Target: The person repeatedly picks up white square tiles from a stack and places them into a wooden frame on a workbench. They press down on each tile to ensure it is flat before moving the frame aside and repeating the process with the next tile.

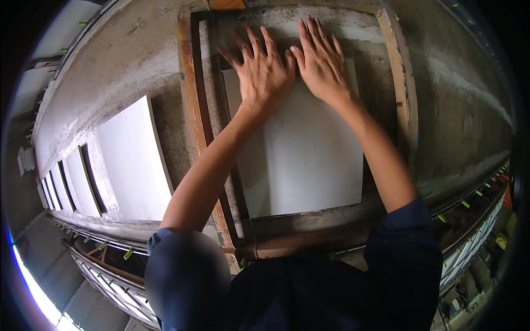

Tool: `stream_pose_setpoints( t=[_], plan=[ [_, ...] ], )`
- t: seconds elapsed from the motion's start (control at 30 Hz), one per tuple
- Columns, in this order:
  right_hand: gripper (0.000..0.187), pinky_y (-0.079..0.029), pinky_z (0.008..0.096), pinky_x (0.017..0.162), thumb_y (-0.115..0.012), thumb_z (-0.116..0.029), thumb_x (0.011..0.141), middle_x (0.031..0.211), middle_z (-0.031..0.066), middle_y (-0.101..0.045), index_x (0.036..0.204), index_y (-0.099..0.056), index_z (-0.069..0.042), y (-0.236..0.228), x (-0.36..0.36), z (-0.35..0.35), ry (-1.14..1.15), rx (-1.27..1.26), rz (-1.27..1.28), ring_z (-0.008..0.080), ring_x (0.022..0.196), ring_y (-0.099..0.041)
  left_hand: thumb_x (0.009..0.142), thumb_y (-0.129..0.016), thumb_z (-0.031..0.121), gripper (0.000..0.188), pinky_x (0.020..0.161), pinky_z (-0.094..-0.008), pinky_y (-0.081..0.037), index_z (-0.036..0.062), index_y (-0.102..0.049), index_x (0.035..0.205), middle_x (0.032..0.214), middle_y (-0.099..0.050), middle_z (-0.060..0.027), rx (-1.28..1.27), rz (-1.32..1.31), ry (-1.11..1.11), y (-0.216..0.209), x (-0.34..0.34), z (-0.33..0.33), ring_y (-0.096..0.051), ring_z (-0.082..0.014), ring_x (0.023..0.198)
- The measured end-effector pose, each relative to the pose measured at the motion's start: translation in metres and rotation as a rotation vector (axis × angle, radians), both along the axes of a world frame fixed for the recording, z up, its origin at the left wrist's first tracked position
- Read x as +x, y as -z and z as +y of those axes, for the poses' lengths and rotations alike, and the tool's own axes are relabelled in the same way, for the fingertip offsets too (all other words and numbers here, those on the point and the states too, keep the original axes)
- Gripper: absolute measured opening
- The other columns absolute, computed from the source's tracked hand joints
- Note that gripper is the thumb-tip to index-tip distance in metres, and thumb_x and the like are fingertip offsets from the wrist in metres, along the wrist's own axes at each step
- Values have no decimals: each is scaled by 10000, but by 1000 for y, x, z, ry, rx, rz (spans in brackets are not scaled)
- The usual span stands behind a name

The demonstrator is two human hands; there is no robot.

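Beneath my arms lies a flat white sheet (309, 160) on the worn grey table, inside a rectangular wooden frame (190, 83). My left hand (262, 77) is spread, its palm over the sheet's far left edge and its fingers reaching past that edge. Beside it, my right hand (323, 63) also lies flat with the fingers stretched out, over the far right part of the sheet. The two thumbs nearly meet. Neither hand grips anything. Whether the palms press on the sheet or hover just over it, I cannot tell.
More white sheets lie in a row on the table to the left, the nearest one (135, 160) close to the frame. Rails with small green clips (128, 254) run along the table's near edge. An orange piece (227, 4) sits at the frame's far side.
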State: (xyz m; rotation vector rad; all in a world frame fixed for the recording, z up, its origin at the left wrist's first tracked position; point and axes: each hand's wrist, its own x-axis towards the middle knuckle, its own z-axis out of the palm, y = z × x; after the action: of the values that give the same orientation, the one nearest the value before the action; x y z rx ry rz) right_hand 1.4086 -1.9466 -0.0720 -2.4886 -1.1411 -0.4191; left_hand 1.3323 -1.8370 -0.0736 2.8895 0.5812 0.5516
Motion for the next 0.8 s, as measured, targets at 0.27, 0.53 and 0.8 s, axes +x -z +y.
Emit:
stream_pose_setpoints(
  t=[0.27,0.53,0.8],
  plan=[
    [556,-292,453,1043,-405,-324,923,1371,224,-369,1325,-345,57,-2,1,-22,273,21,-31,341,1299,-316,882,-410,479,799,1115,-474,-64,-123,-193,1361,1422,-212,-300,-200,-118,-108,-7,-25,4,-151,-389,1355],
    [533,-256,429,1080,-443,-240,906,1386,238,-334,1327,-333,69,-17,-93,-106,-44,-18,-37,337,1320,-287,859,-365,605,915,1090,-549,22,-101,-126,1389,1448,-91,-314,-76,-23,-4,-1,-111,-26,-54,-410,1368],
    [629,-171,427,1114,-476,-206,838,1428,227,-266,1364,-266,70,-41,-169,-132,-381,-149,136,323,1352,-225,675,-379,817,1163,932,-762,5,-49,-138,1413,1495,-40,-215,-13,261,525,-42,-190,-95,26,-374,1386]
  ],
)
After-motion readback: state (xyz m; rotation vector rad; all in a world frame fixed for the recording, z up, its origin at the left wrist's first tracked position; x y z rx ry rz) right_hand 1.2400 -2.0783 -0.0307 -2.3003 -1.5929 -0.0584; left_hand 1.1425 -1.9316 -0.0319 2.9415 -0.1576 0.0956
